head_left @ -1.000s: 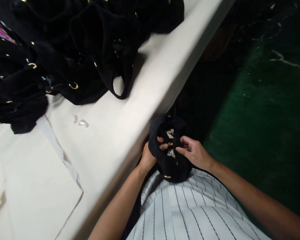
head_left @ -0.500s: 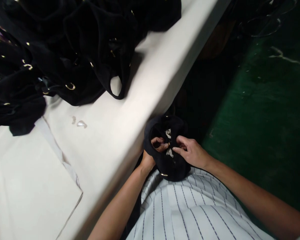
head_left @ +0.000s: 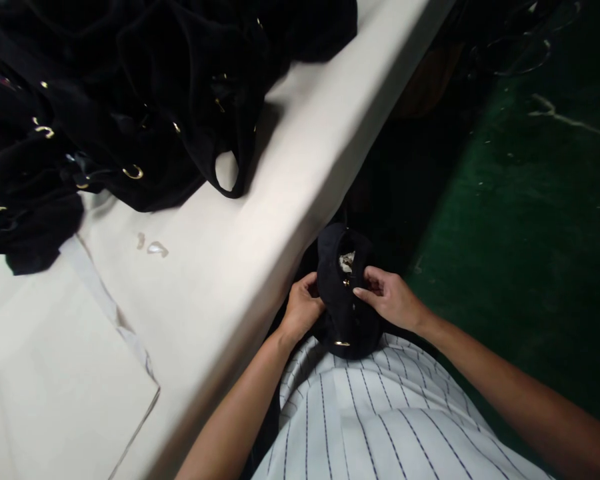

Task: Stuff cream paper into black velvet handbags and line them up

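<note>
Black velvet bag (head_left: pixel 343 313) sits between the curled left hand (head_left: pixel 304 308) and pinching right hand (head_left: pixel 389 298).

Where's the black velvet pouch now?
The black velvet pouch sits low centre in the head view, against the striped shirt, between the left hand and right hand, beside the white table's edge.

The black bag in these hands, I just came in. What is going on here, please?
A person holds a small black velvet bag against their striped shirt with both hands. The left hand grips its side, and the right hand is at its opening, beside a small gold fitting. To the left, a pile of similar black velvet bags with gold rings lies on a white table.
</note>
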Available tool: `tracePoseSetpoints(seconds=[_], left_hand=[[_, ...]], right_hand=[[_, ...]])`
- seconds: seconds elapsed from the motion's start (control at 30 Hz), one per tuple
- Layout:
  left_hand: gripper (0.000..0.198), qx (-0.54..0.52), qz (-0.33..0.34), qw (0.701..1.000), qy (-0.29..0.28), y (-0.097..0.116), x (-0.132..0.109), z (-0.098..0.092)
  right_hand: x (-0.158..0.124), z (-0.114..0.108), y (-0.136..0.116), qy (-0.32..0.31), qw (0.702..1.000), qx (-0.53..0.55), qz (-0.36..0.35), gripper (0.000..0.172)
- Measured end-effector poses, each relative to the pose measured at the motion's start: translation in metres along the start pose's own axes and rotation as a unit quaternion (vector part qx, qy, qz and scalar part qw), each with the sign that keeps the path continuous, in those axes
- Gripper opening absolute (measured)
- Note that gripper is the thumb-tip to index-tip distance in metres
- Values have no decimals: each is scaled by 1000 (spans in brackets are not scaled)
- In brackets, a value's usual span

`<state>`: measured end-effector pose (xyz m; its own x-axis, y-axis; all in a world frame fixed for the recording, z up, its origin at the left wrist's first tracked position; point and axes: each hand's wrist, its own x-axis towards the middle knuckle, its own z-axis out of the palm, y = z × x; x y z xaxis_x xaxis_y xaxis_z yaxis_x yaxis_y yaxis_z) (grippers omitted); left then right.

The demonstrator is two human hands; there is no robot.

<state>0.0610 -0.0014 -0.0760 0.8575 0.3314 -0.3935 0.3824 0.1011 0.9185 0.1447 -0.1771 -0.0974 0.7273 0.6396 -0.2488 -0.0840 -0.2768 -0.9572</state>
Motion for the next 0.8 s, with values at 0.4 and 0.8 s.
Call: tracePoseSetpoints(seconds=[0.4, 0.8], left_hand=[[33, -4, -4, 1000, 1, -5, 3, -1], [31, -14, -26, 1000, 2, -13, 10, -1]], right_hand=[[3, -2, 10, -11, 997, 75, 15, 27], [4, -6, 1, -8, 993, -109, -45, 18]])
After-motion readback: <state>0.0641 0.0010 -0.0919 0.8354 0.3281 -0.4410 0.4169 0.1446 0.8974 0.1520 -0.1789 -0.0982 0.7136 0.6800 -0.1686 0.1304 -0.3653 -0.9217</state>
